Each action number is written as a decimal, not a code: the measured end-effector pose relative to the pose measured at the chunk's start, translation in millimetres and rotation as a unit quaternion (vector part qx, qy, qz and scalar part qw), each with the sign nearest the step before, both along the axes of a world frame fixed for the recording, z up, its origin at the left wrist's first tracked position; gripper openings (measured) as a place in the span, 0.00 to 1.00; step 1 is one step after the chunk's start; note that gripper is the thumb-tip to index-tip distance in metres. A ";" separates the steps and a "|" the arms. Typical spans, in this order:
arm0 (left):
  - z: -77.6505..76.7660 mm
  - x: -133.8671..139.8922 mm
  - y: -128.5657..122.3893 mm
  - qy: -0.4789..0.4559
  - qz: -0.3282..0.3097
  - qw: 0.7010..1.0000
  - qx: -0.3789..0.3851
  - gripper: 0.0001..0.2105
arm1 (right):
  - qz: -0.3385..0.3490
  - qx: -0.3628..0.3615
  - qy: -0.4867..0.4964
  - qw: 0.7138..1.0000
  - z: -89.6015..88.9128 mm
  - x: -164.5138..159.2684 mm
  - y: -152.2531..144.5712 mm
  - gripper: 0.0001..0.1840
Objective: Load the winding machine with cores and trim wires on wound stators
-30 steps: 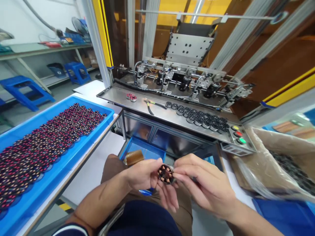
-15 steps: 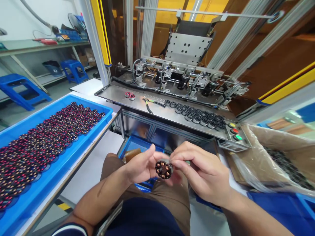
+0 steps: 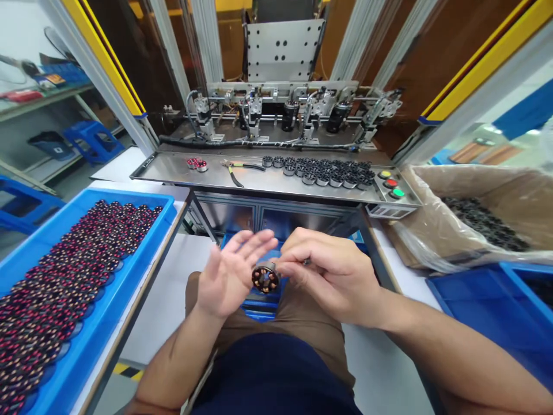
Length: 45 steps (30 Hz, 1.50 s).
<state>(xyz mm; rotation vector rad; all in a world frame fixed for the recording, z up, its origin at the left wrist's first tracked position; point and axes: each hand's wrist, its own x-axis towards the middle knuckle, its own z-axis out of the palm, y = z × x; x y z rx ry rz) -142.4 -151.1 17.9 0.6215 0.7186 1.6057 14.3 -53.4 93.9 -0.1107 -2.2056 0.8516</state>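
Copper-wound ring, edge held by right fingers, left hand beside

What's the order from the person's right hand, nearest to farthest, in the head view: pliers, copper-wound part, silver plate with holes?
1. Copper-wound part: held by the right hand.
2. Pliers: on the metal ledge, ahead-left.
3. Silver plate with holes: farthest back, beyond the ledge.

Your left hand now opens palm up, its fingers spread beside the wound ring they cupped a second ago.
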 end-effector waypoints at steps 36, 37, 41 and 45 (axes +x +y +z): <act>-2.2 3.5 -6.5 0.237 0.148 0.947 0.156 0.15 | 0.189 -0.685 0.046 0.702 -57.2 -15.2 -38.7 0.23; -2.2 4.1 -6.8 0.244 0.152 0.946 0.149 0.16 | 0.190 -0.684 0.051 0.703 -58.2 -16.2 -39.2 0.22; -8.5 -1.0 -2.2 0.225 0.191 0.953 0.074 0.21 | 0.112 -0.605 0.091 0.783 -66.0 -14.5 -36.2 0.20; -13.7 -8.9 -1.3 0.228 0.268 0.934 -0.054 0.15 | -0.077 -0.260 0.156 0.950 -72.2 -3.7 -25.2 0.17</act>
